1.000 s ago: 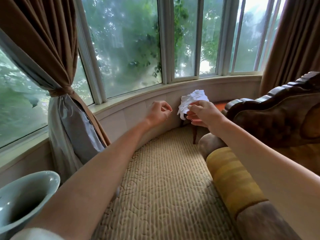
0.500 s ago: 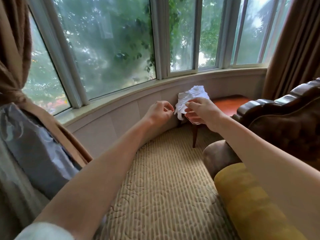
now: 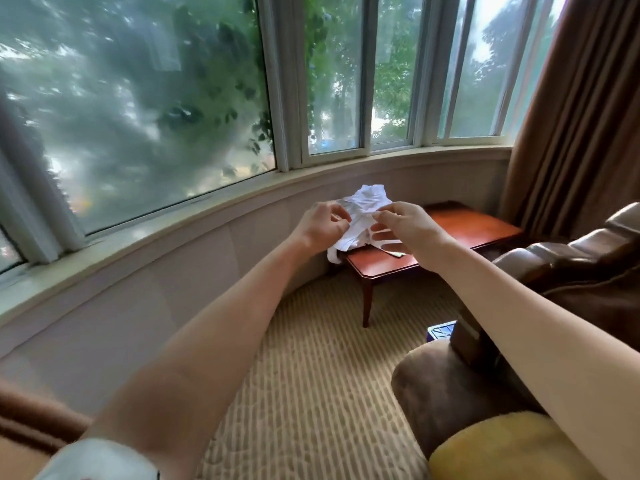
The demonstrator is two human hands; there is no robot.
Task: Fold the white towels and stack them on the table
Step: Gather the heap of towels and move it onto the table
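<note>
Reaching forward over the striped carpet (image 3: 311, 375), both bare forearms stretch out from the bottom of the view, with a yellow cushion (image 3: 502, 448) and a brown sofa arm (image 3: 450, 386) at the near right. The left hand (image 3: 320, 225) has its fingers curled inward, and its thumb and fingertips pinch one edge of the white towel (image 3: 367, 206). The right hand (image 3: 407, 225) pinches the towel's other edge between thumb and forefinger, while its remaining fingers lie spread beneath the cloth. Crumpled and unfolded, the towel hangs between the hands, and its lower part drapes onto the near left corner of the wooden table (image 3: 460, 223). Behind stand the curved windowsill (image 3: 207, 213), windows, and a brown curtain (image 3: 581, 116).
</note>
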